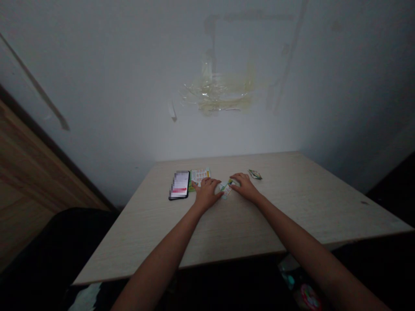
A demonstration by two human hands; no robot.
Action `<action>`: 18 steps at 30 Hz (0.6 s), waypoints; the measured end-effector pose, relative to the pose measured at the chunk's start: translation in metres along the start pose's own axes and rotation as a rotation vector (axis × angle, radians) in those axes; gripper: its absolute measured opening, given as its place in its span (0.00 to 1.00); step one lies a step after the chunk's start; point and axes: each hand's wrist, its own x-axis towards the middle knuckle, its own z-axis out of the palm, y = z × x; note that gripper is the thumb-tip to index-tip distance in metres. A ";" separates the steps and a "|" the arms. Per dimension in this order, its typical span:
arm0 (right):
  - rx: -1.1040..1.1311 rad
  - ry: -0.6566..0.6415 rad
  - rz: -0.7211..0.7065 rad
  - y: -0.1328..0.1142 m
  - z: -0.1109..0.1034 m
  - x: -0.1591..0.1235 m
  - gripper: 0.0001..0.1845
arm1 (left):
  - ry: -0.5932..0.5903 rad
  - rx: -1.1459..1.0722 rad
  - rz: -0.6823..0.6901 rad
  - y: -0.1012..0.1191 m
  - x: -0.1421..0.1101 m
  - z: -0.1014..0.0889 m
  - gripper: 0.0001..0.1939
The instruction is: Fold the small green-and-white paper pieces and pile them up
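A small piece of printed paper [228, 189], white with green and yellow, lies low over the table between my hands. My left hand [207, 193] grips its left side, thumb near the lower edge and index finger near the upper one. On the paper's right side, my right hand [246, 187] holds it with thumb and fingers. Behind my left hand lies a printed green-and-white leaflet [200, 174], partly covered by my fingers. Just beyond my right hand is a small folded paper piece [255, 174].
A phone [180, 185] with a lit screen lies left of the leaflet on the pale wooden table [240, 229]. The wall [129, 86] rises directly behind the table, with clear tape [223, 97] stuck on it. A dark shape [61, 246] stands left of the table.
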 end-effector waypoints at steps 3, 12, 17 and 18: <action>0.018 0.027 0.004 0.000 -0.001 0.001 0.18 | 0.000 -0.026 -0.015 0.000 0.000 -0.002 0.23; 0.100 0.118 -0.023 0.007 0.002 0.002 0.09 | -0.017 -0.168 -0.031 -0.001 0.001 -0.004 0.26; 0.130 0.114 -0.018 0.007 0.000 0.003 0.09 | 0.016 -0.221 0.003 -0.002 0.001 -0.006 0.26; 0.142 0.113 -0.017 0.006 -0.001 0.003 0.08 | 0.026 -0.228 0.006 -0.001 0.000 -0.006 0.26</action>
